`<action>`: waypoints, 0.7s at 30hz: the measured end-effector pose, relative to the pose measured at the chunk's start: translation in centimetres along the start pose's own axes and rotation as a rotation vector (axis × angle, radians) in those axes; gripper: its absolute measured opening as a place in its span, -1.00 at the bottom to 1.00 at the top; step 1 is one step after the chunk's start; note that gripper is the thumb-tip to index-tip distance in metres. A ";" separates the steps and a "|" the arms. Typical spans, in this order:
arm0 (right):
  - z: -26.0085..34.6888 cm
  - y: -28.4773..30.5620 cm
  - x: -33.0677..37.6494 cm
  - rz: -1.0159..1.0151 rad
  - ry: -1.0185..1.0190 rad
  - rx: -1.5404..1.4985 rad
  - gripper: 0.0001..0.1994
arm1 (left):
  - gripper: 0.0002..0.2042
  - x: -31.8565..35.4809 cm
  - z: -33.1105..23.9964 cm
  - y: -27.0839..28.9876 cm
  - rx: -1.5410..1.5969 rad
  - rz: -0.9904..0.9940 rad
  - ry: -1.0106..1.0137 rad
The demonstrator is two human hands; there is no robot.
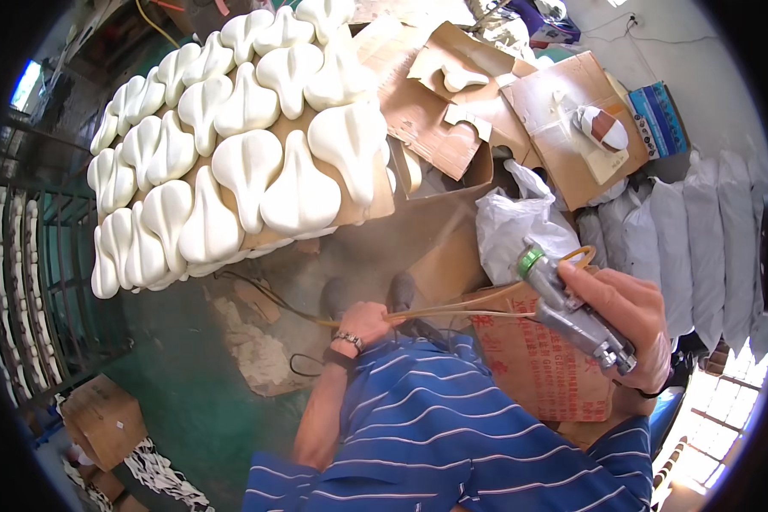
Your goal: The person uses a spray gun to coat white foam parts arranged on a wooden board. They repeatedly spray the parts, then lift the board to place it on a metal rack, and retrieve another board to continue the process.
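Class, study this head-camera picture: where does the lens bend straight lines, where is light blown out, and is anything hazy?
Head view: the metal rack bars curve along the left rim; the window at lower right is blown out white; a faint haze hangs before the spray gun held in the right hand; corners are black.

Open floor (pixel 350 256) shows just below the board of white foam saddle pads (pixel 239 128), a strip through which a hand could pass between that stack and the person's knees. To the right the way is crowded: a white plastic bag (pixel 516 222), open cardboard boxes (pixel 452 111) and a row of grey sacks (pixel 700 230) stand close together. On the left a metal rack (pixel 34 282) closes that side, with a small carton (pixel 102 418) near its foot.
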State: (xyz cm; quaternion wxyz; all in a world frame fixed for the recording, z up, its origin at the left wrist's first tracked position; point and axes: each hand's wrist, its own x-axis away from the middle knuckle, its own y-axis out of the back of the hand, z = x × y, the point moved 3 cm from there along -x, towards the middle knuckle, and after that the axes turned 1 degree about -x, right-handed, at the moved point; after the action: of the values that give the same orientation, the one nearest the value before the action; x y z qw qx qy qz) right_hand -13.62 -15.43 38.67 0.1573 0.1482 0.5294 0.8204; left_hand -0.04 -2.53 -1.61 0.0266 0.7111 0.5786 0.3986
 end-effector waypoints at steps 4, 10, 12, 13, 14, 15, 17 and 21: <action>-0.4 -0.1 -0.5 0.087 0.044 -0.011 -0.35 | -0.52 -0.3 0.5 -1.0 -0.025 0.009 0.017; -2.1 -0.2 -1.6 0.025 0.099 -0.001 -0.37 | -0.51 0.1 0.7 -1.4 -0.029 -0.008 0.087; -2.4 -0.1 -1.5 -0.043 0.108 0.000 -0.36 | -0.52 0.3 0.6 -2.0 -0.047 -0.007 0.106; -2.6 -0.2 -1.4 -0.073 0.114 -0.003 -0.36 | -0.52 0.3 0.6 -2.4 -0.044 -0.017 0.109; -2.5 0.2 -1.6 -0.092 0.073 -0.060 -0.35 | -0.52 0.3 0.7 -2.7 -0.040 -0.028 0.112; -2.7 0.3 -1.2 -0.065 0.080 -0.058 -0.34 | -0.52 0.4 0.7 -2.9 -0.038 -0.037 0.117; -3.4 0.5 -0.4 -0.010 0.096 -0.054 -0.34 | -0.50 0.8 0.5 -3.6 -0.018 -0.053 0.142; -4.3 1.1 1.8 -0.147 0.006 -0.057 -0.37 | -0.50 0.9 -0.3 -5.3 -0.001 -0.053 0.167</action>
State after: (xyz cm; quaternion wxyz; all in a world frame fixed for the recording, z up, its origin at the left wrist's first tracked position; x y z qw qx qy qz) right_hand -17.16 -18.64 38.11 0.2197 0.1022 0.5156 0.8219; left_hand -4.50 -0.17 -3.56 -0.0107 0.6597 0.5973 0.4560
